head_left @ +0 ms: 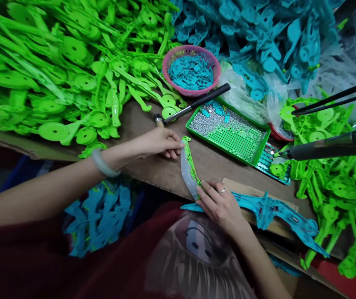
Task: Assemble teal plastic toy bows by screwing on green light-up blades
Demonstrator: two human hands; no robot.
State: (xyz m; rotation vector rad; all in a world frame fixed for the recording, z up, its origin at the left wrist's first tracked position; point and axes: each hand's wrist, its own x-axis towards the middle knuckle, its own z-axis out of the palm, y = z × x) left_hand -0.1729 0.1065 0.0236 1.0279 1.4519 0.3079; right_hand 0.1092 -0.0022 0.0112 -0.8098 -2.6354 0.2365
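My left hand point(166, 143) pinches the upper end of a curved piece with a bright green plastic strip and a translucent whitish blade point(189, 171). At the lower end of this piece, the fingers of my right hand point(220, 203) close on it; a ring is on one finger. Under and beside my right hand lies a long blue plastic part point(267, 209), partly on a piece of cardboard point(277, 226). A hammer point(193, 106) with a black grip lies on the table just beyond my left hand.
Green plastic parts point(56, 79) are heaped left, more point(336, 187) right, and blue parts point(259, 33) behind. A pink basket point(191, 93) holds small blue pieces. A green tray point(221, 147) holds small metal bits. A black screwdriver-like tool point(330, 145) and cables reach in from the right.
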